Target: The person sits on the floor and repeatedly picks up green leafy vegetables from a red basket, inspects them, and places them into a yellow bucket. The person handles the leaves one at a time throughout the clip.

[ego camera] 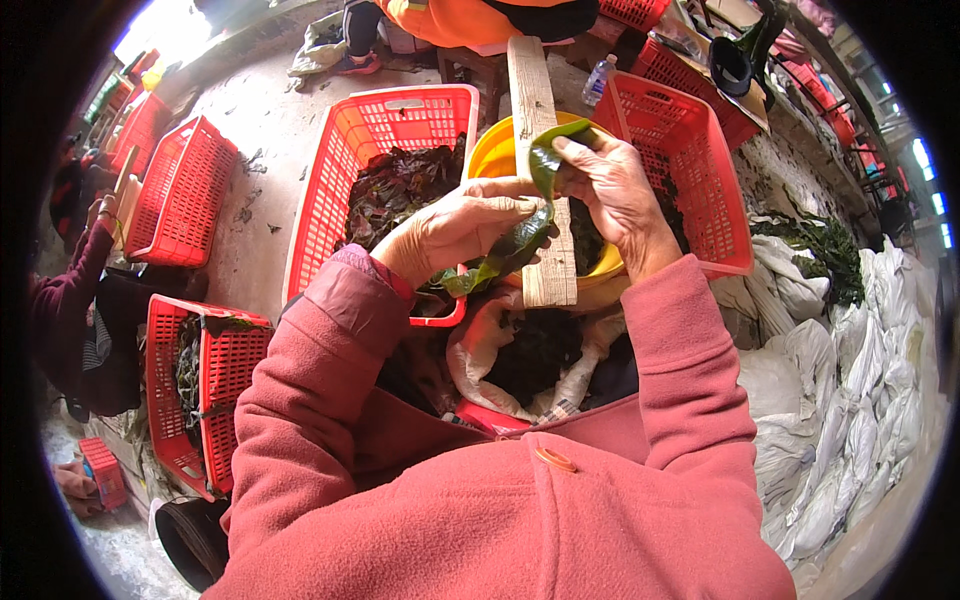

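A glossy dark green seaweed blade point(517, 244), likely kelp, stretches between my two hands above a wooden board point(534, 97). My right hand point(616, 191) pinches its folded upper part between thumb and fingers. Lower down, my left hand point(465, 221) has the blade between its thumb and the fingers beneath. The board lies across a yellow bucket point(491, 150), with dark seaweed partly visible inside. Left of the bucket, a red plastic crate point(307, 202) holds a heap of dark brownish seaweed point(397, 180). Below the board, a white sack point(469, 360) gapes around dark contents.
Another red crate point(712, 187) stands right of the bucket, near a plastic bottle point(598, 79). White sacks point(847, 405) line the right side. More red crates point(187, 191) stand at left, beside a person in a maroon sleeve point(86, 255). Someone in orange point(450, 26) sits opposite.
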Demonstrator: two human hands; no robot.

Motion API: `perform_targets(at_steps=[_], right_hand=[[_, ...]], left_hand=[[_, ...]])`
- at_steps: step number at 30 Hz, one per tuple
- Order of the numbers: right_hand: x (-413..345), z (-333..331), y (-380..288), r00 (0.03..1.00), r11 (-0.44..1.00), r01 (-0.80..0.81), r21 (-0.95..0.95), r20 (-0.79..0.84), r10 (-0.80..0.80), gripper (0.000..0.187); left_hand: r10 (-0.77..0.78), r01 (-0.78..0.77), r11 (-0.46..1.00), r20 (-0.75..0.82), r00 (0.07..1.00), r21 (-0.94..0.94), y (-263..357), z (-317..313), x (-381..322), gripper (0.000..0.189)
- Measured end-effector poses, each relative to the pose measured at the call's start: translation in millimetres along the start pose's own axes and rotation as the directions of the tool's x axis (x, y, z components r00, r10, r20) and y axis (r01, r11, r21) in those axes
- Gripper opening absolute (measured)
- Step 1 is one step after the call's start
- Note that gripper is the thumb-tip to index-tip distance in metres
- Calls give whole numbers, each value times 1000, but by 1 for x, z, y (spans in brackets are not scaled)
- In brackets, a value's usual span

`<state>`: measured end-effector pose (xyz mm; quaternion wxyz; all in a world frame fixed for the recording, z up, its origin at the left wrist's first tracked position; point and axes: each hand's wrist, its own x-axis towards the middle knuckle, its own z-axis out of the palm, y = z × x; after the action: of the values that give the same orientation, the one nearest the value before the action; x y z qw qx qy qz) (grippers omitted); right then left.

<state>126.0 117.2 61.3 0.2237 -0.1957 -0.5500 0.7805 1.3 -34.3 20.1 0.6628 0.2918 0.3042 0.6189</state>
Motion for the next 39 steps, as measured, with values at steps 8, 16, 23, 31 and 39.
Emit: perform_targets(at_steps=[8,16,23,31,39], right_hand=[[18,13,-5,977,976,207,-61,-42,-210,39],[-32,13,31,965,894,236,-380,-17,-263,53],[-29,12,40,927,789,310,-530,-15,-374,47],[-32,4,39,907,814,337,-473,-67,-415,32],[-30,-10,27,947,927,242,-285,-137,-289,26]], left_hand=[[104,-125,976,-123,987,-179,-3,-7,11,28],[225,-288,939,-295,929,-188,1,0,16,26],[232,-299,938,-321,918,-175,-3,9,23,20],[225,-286,950,-366,903,-121,-8,0,24,19],[236,-256,967,-381,894,-1,-5,0,19,8]])
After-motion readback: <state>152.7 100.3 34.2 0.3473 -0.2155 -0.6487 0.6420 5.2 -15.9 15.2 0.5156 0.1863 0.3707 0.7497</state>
